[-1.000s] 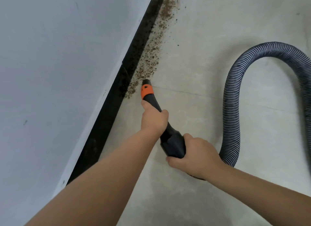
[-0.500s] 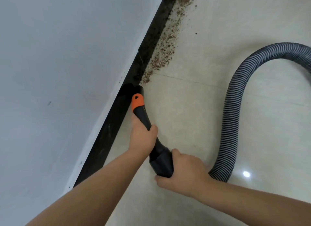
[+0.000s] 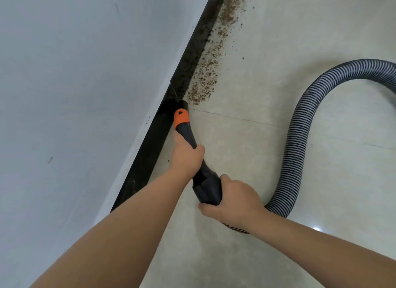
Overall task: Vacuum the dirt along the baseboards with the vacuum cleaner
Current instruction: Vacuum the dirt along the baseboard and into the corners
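Two bare forearms reach forward from the bottom edge. The right hand [image 3: 232, 198] is wrapped around the wide black plastic cuff of the vacuum nozzle [image 3: 206, 188], where a ribbed grey flexible hose [image 3: 296, 146] loops away to the right across the pale tiled floor [image 3: 278, 41]. Just ahead, the left hand [image 3: 186, 156] grips the nozzle's narrow black neck below its orange collar [image 3: 181, 115]. The nozzle's tip touches the black baseboard [image 3: 192, 56] under the white wall [image 3: 75, 73]. Beyond it, brown crumbly dirt [image 3: 211, 65] lines the baseboard.
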Action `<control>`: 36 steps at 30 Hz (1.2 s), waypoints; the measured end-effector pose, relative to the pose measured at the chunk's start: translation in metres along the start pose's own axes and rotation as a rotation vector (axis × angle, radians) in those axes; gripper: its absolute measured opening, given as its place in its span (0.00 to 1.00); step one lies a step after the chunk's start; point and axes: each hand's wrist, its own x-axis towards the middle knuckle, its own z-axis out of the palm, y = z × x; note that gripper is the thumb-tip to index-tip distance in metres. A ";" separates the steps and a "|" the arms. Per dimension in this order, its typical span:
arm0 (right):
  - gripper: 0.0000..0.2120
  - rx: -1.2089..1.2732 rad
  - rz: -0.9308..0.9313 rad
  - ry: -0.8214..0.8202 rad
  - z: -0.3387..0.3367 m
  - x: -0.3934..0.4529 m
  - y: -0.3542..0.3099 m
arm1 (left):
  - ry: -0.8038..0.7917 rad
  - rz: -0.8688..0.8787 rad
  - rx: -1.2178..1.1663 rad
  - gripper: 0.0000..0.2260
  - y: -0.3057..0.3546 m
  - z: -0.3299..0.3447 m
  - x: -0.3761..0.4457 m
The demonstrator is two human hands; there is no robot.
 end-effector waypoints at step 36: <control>0.28 -0.290 -0.216 -0.216 0.035 -0.109 0.028 | 0.020 -0.120 -0.206 0.31 -0.085 0.002 -0.133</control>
